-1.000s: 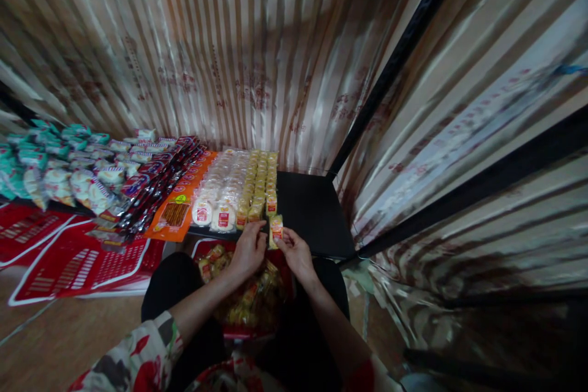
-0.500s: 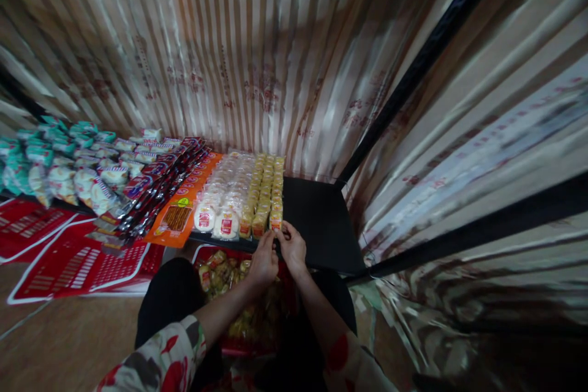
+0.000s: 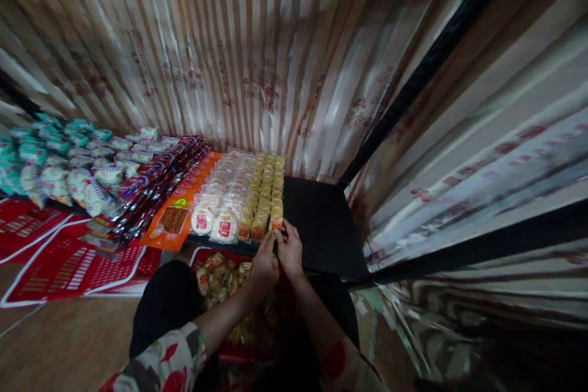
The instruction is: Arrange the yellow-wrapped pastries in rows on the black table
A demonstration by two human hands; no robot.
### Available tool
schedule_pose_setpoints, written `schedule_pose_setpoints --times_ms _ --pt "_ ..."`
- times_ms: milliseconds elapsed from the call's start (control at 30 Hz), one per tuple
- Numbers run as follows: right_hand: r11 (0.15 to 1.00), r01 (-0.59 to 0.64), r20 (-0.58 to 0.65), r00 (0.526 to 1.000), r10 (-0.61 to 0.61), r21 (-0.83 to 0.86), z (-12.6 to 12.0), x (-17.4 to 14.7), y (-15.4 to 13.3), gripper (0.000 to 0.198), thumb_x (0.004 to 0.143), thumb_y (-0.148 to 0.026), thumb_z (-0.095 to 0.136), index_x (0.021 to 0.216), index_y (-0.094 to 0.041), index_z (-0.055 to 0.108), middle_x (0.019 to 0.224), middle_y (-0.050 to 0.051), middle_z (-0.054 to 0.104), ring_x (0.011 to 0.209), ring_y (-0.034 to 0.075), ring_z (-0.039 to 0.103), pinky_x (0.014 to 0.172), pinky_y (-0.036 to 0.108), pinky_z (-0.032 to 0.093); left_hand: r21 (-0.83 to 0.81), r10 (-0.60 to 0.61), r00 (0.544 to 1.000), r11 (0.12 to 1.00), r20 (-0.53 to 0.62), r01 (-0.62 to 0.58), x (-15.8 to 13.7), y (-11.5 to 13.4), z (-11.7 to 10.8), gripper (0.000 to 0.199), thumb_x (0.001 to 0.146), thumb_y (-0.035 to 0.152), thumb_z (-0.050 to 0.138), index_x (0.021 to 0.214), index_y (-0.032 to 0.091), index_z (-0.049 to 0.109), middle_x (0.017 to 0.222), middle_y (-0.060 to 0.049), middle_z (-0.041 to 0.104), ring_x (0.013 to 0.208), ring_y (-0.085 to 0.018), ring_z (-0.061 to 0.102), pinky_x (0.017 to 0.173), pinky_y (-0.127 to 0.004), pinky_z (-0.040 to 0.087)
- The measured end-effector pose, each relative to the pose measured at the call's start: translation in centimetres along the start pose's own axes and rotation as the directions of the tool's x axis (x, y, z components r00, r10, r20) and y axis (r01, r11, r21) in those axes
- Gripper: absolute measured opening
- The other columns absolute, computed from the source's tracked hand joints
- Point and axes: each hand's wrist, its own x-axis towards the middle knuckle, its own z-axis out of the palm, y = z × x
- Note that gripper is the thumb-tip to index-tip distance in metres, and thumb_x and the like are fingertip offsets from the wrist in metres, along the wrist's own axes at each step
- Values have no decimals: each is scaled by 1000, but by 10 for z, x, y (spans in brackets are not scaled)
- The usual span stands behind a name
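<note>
My left hand [image 3: 265, 262] and my right hand [image 3: 289, 246] meet at the front end of the rightmost row on a black shelf. Between their fingertips is a small yellow snack packet [image 3: 276, 222] with a red and orange label, upright and in line with the packets behind it. Both hands are closed, fingers pinched at its lower edge. To its left stand more yellow packets [image 3: 258, 228] in rows, then clear-wrapped round white cakes [image 3: 225, 225] with red labels. Below my hands, a red basket [image 3: 197, 250] between my knees holds many loose yellow packets [image 3: 215, 282].
An orange snack bag [image 3: 172, 220], dark red packets [image 3: 151, 180], white-wrapped packets [image 3: 87, 187] and green packets [image 3: 32, 153] fill the shelf leftward. Bare black shelf [image 3: 321, 226] lies to the right, beside black metal posts [image 3: 390, 125] and a striped curtain [image 3: 266, 43]. Red baskets [image 3: 78, 263] sit below left.
The view has shifted slightly. Both hands stay at the front yellow packet, with the right fingers pressed a little closer against it.
</note>
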Motion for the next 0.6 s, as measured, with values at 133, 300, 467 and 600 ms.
schedule_pose_setpoints --times_ms 133,300,467,600 --pt "1000 4 -6 1000 -3 5 3 1 0 44 81 -37 47 118 -15 57 110 14 57 87 20 60 73 33 53 -24 15 1000 1000 -25 -16 0 -5 2 64 69 6 36 133 7 39 141 -15 40 133 -21 33 112 -39 27" --pt "1000 12 -45 999 -13 -27 5 2 -1 46 81 -36 46 121 -15 55 113 15 56 96 22 58 78 35 52 -10 76 997 997 -18 -76 0 -6 1 62 73 8 32 136 6 35 142 -15 38 133 -20 33 112 -39 27" --pt "997 33 -1 999 -33 -64 5 3 -1 43 83 -33 43 119 -15 57 117 15 55 100 22 56 86 35 49 -32 40 999 999 -15 -40 0 -4 4 61 73 8 33 134 6 38 141 -14 40 133 -19 33 113 -39 26" --pt "1000 16 35 999 -16 -10 2 2 -1 45 83 -33 44 123 -16 53 116 15 54 91 19 59 80 33 51 -55 26 999 998 -31 -27 0 -4 6 62 72 7 34 133 10 39 140 -12 41 132 -20 34 112 -41 27"
